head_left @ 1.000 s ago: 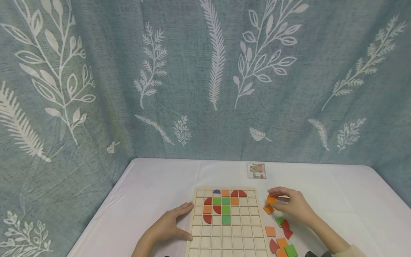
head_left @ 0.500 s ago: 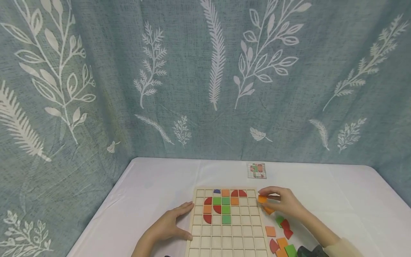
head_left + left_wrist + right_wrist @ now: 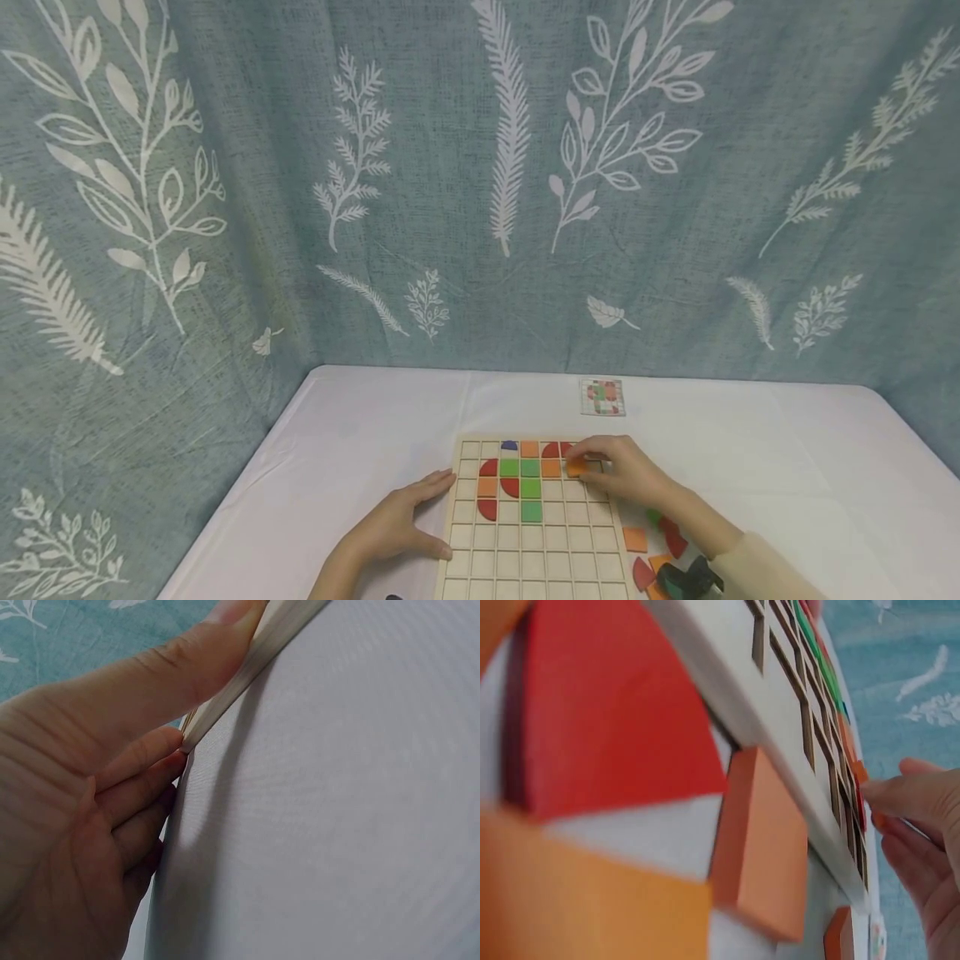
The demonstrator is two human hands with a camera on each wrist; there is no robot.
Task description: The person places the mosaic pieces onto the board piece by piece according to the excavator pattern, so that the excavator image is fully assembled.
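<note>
A pale wooden grid board (image 3: pixel 510 567) lies on the white table, with red quarter-round, green and orange square tiles and one blue piece set in its upper cells. My right hand (image 3: pixel 626 471) pinches an orange square tile (image 3: pixel 576 468) between thumb and fingers, over the second row, just right of another orange tile (image 3: pixel 551 468). The right wrist view shows the same right hand (image 3: pixel 926 817) at the board's far end. My left hand (image 3: pixel 401 521) rests along the board's left side, thumb and fingers spread; in the left wrist view its thumb (image 3: pixel 172 667) lies against the board's edge (image 3: pixel 247 671).
Loose tiles lie right of the board: an orange square (image 3: pixel 635 539), a red quarter-round (image 3: pixel 642 573) and several more, partly hidden by the right forearm and a dark wrist device (image 3: pixel 690 579). A small pattern card (image 3: pixel 602 397) lies behind the board. A teal leaf-print curtain (image 3: pixel 450 208) hangs behind.
My right hand has moved left with the orange square tile, from beside the board to over its upper right cells. My left hand has stayed at the board's left edge.
</note>
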